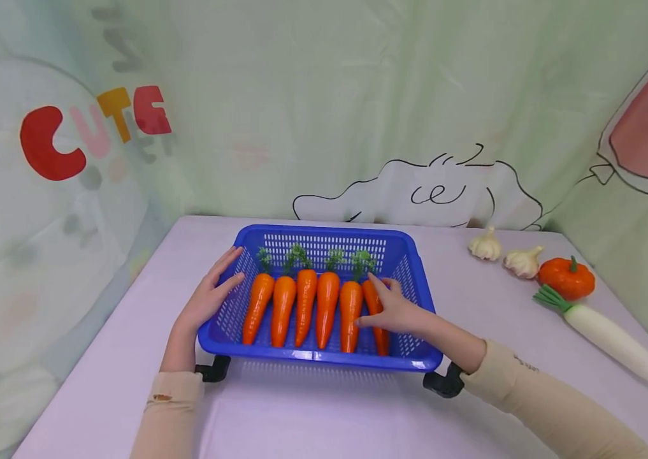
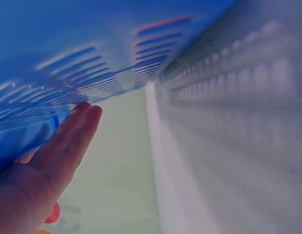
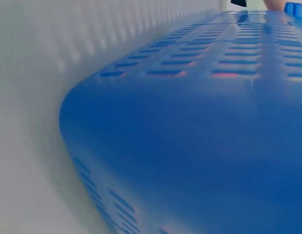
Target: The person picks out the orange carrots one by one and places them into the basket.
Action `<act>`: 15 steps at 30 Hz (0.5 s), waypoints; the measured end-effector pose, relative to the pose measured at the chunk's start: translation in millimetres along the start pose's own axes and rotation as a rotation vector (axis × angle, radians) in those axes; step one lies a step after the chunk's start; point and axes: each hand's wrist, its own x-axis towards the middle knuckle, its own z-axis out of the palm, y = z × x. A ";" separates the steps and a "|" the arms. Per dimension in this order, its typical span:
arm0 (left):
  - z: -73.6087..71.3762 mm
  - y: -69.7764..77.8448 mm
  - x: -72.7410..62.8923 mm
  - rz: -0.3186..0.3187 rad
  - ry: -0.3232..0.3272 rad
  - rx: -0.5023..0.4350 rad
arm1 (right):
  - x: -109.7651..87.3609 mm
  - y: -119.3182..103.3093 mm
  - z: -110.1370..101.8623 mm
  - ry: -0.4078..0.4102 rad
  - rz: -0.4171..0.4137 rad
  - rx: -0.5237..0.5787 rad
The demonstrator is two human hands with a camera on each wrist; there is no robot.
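A blue plastic basket (image 1: 318, 358) with slotted walls stands on the table, holding several orange carrots (image 1: 306, 306) side by side, leafy green tops toward the back. My left hand (image 1: 213, 292) is at the basket's left side, its thumb over the rim. In the left wrist view, straight fingers (image 2: 68, 146) lie along the outer wall. Inside the basket, my right hand (image 1: 395, 311) spreads over the rightmost carrot (image 1: 381, 338), partly covering it. Its thumb reaches the neighbouring carrot (image 1: 350, 312). The right wrist view shows mostly the basket's outside corner (image 3: 165, 126), with the right hand out of sight.
To the right on the pale table (image 1: 301, 414) are two garlic bulbs (image 1: 485, 245), a small orange pumpkin (image 1: 566, 279) and a white radish (image 1: 616, 341) with a green top. A printed curtain (image 1: 301, 115) stands behind the table.
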 end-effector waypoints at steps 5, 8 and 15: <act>-3.8 -18.3 10.0 0.024 0.005 0.052 | -3.0 -2.0 -1.2 0.083 -0.098 -0.001; -7.2 -23.3 8.7 0.034 0.016 0.139 | -6.1 -3.2 -0.6 0.121 -0.160 0.029; -14.3 -18.8 2.6 0.070 0.056 0.343 | -21.9 -7.6 -9.0 0.177 -0.264 0.136</act>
